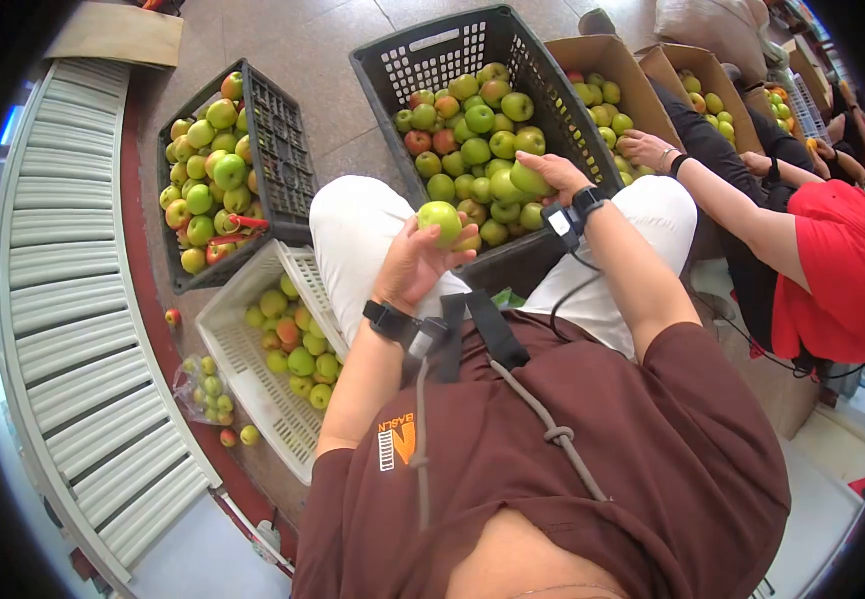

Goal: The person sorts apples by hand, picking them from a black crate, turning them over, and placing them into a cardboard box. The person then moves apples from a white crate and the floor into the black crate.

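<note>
My left hand (pixel 414 268) holds a green apple (pixel 439 222) up above my knee, its fingers curled around the fruit from below. Over the near right part of a large black crate (pixel 537 245), my right hand (pixel 556 176) grips another green apple (pixel 530 178) between thumb and fingers. Green and reddish apples (pixel 475 152) fill the bottom of that crate, which stands right in front of my knees. Both wrists wear black bands with small devices.
A white crate (pixel 253 384) and a black crate (pixel 288 150) of apples stand to the left, beside a roller conveyor (pixel 83 299). A bag of apples (pixel 203 389) lies on the floor. At right, a person in red (pixel 832 270) reaches into a cardboard box (pixel 597 65).
</note>
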`<action>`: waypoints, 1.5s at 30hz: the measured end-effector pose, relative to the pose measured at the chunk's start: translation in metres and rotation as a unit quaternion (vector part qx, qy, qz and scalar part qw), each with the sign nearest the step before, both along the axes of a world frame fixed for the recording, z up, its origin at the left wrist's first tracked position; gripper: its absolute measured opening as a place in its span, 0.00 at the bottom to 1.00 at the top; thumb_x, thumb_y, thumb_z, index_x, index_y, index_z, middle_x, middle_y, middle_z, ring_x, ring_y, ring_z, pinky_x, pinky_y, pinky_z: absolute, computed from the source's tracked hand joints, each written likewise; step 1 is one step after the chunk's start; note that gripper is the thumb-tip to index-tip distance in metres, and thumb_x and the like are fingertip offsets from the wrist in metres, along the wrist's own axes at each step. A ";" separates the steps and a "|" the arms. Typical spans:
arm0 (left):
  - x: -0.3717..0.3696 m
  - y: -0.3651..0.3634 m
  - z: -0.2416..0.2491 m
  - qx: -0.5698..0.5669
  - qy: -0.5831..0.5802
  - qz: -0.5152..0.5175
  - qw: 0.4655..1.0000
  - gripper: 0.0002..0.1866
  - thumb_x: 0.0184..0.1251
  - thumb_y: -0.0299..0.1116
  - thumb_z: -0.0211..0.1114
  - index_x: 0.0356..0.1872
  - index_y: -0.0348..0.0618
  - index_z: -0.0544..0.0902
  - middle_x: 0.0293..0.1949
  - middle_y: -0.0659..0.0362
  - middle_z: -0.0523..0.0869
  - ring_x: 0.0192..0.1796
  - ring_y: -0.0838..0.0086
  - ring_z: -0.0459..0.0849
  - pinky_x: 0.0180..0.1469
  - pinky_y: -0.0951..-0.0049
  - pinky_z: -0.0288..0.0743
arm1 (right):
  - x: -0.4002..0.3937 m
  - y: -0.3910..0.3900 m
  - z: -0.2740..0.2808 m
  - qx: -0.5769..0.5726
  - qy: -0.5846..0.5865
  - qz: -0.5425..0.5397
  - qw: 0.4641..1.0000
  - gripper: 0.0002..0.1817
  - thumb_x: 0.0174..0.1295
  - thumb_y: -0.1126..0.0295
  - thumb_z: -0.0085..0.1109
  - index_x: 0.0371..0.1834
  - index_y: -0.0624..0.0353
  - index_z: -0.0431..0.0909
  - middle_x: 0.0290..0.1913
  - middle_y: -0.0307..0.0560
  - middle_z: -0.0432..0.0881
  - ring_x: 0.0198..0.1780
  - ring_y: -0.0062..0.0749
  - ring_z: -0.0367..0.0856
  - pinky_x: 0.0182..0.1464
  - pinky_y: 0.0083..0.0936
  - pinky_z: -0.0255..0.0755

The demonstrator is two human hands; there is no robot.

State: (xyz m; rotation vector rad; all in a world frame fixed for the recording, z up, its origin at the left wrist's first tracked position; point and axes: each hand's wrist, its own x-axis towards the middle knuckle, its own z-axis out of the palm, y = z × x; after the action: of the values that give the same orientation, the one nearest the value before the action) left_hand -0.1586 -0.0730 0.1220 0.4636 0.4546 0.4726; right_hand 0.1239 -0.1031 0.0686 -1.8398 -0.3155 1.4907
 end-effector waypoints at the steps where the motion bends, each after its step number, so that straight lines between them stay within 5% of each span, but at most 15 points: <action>1: -0.001 0.000 0.000 0.001 0.004 0.001 1.000 0.25 0.57 0.34 0.63 0.55 0.42 0.66 0.54 0.48 0.71 0.56 0.55 0.73 0.50 0.54 0.75 | 0.008 0.003 -0.008 0.002 -0.024 0.019 1.000 0.31 0.47 0.46 0.64 0.49 0.54 0.73 0.43 0.43 0.78 0.41 0.31 0.76 0.36 0.32 0.71; 2: -0.001 -0.001 0.000 0.002 0.008 0.002 1.000 0.25 0.57 0.33 0.63 0.55 0.42 0.65 0.54 0.49 0.72 0.56 0.55 0.73 0.49 0.54 0.75 | 0.021 0.007 -0.039 -0.027 -0.103 0.036 0.994 0.26 0.50 0.47 0.63 0.46 0.52 0.75 0.38 0.43 0.79 0.33 0.30 0.78 0.24 0.26 0.69; 5: -0.001 0.000 -0.002 -0.008 0.003 0.004 1.000 0.26 0.57 0.31 0.63 0.56 0.45 0.64 0.53 0.49 0.72 0.54 0.56 0.74 0.48 0.55 0.76 | 0.039 0.011 -0.053 -0.045 -0.165 0.154 0.973 0.34 0.44 0.50 0.67 0.51 0.61 0.72 0.40 0.47 0.79 0.36 0.34 0.78 0.29 0.29 0.74; 10: 0.001 0.000 -0.006 -0.018 -0.003 0.003 1.000 0.24 0.59 0.34 0.61 0.57 0.48 0.64 0.53 0.49 0.72 0.54 0.56 0.74 0.48 0.57 0.76 | 0.047 0.015 -0.090 -0.067 -0.115 -0.013 0.991 0.14 0.57 0.75 0.47 0.47 0.59 0.72 0.33 0.52 0.79 0.18 0.36 0.77 0.14 0.33 0.67; 13: 0.002 0.001 -0.007 -0.024 0.000 0.007 1.000 0.22 0.63 0.36 0.57 0.58 0.48 0.64 0.53 0.49 0.72 0.54 0.55 0.74 0.48 0.58 0.76 | 0.059 0.016 -0.123 -0.112 -0.080 -0.044 0.990 0.10 0.56 0.73 0.54 0.42 0.57 0.74 0.31 0.51 0.78 0.24 0.39 0.79 0.20 0.34 0.71; 16: 0.004 0.001 -0.010 -0.034 -0.010 0.007 0.999 0.20 0.66 0.37 0.54 0.58 0.48 0.64 0.53 0.49 0.72 0.54 0.55 0.75 0.49 0.59 0.75 | 0.062 0.004 -0.158 0.139 -0.133 0.131 0.972 0.09 0.52 0.69 0.60 0.35 0.59 0.75 0.34 0.50 0.78 0.33 0.44 0.79 0.33 0.30 0.73; 17: 0.004 0.002 -0.011 -0.040 -0.012 0.007 0.999 0.19 0.67 0.36 0.52 0.58 0.48 0.64 0.53 0.49 0.72 0.54 0.55 0.75 0.49 0.59 0.75 | 0.055 0.000 -0.147 0.233 -0.110 0.169 0.951 0.10 0.51 0.68 0.62 0.33 0.59 0.75 0.34 0.50 0.78 0.37 0.45 0.79 0.38 0.28 0.74; 20: 0.007 0.002 -0.013 -0.039 0.011 0.008 0.999 0.19 0.68 0.36 0.50 0.58 0.46 0.64 0.55 0.50 0.71 0.55 0.54 0.74 0.51 0.59 0.74 | -0.047 -0.005 0.002 0.117 0.216 -0.054 0.968 0.16 0.56 0.63 0.59 0.44 0.57 0.70 0.43 0.47 0.74 0.46 0.40 0.77 0.42 0.30 0.75; 23: 0.010 0.000 -0.013 -0.043 0.012 0.016 0.999 0.21 0.69 0.38 0.48 0.60 0.42 0.62 0.57 0.50 0.68 0.57 0.53 0.71 0.54 0.58 0.71 | -0.089 -0.012 0.017 0.161 0.273 0.038 0.948 0.23 0.60 0.56 0.55 0.54 0.57 0.65 0.50 0.46 0.70 0.46 0.32 0.75 0.43 0.33 0.76; 28: 0.003 0.003 -0.026 -0.050 -0.021 -0.017 0.998 0.24 0.70 0.41 0.45 0.62 0.36 0.58 0.62 0.50 0.62 0.59 0.52 0.68 0.60 0.56 0.65 | -0.103 -0.021 0.026 0.146 0.274 0.030 0.950 0.23 0.59 0.55 0.56 0.53 0.55 0.67 0.49 0.44 0.71 0.48 0.31 0.73 0.43 0.34 0.75; 32: 0.003 0.004 -0.026 -0.071 -0.002 -0.018 0.997 0.25 0.70 0.42 0.45 0.61 0.35 0.59 0.64 0.50 0.59 0.62 0.51 0.64 0.61 0.54 0.63 | -0.086 -0.021 0.013 0.101 0.237 0.023 0.966 0.26 0.56 0.58 0.59 0.55 0.57 0.66 0.48 0.45 0.72 0.50 0.32 0.72 0.43 0.34 0.75; 37: 0.003 0.005 -0.027 -0.094 0.004 0.001 0.996 0.26 0.70 0.44 0.47 0.59 0.34 0.61 0.64 0.49 0.59 0.64 0.52 0.61 0.61 0.54 0.63 | -0.086 -0.026 -0.004 0.103 0.028 0.139 0.985 0.23 0.52 0.63 0.59 0.52 0.58 0.71 0.42 0.47 0.76 0.42 0.34 0.77 0.42 0.29 0.74; 39: 0.003 0.004 -0.027 -0.094 -0.005 0.004 0.996 0.25 0.69 0.44 0.47 0.58 0.33 0.63 0.63 0.49 0.61 0.65 0.53 0.61 0.61 0.54 0.63 | -0.089 -0.025 -0.008 0.136 -0.124 0.246 0.952 0.20 0.50 0.66 0.58 0.48 0.59 0.74 0.39 0.51 0.78 0.40 0.38 0.79 0.43 0.29 0.73; 40: 0.002 0.004 -0.026 -0.094 -0.009 0.002 0.996 0.25 0.69 0.44 0.47 0.58 0.33 0.63 0.63 0.49 0.62 0.65 0.53 0.61 0.61 0.54 0.63 | -0.088 -0.026 -0.027 0.219 -0.270 0.320 0.881 0.17 0.49 0.70 0.54 0.44 0.58 0.77 0.38 0.58 0.79 0.43 0.47 0.78 0.46 0.32 0.71; 45: 0.002 0.005 -0.023 -0.098 -0.023 -0.005 0.995 0.25 0.69 0.44 0.47 0.57 0.33 0.65 0.61 0.48 0.65 0.65 0.55 0.62 0.61 0.54 0.63 | -0.093 -0.019 -0.028 0.093 -0.337 0.446 0.824 0.19 0.50 0.73 0.50 0.48 0.55 0.76 0.47 0.58 0.78 0.50 0.48 0.75 0.52 0.35 0.69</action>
State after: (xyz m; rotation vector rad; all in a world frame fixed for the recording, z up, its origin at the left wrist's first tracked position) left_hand -0.1564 -0.0685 0.0993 0.2656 0.4500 0.4233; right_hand 0.0308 -0.1219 0.0410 -2.0964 -1.8012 1.1729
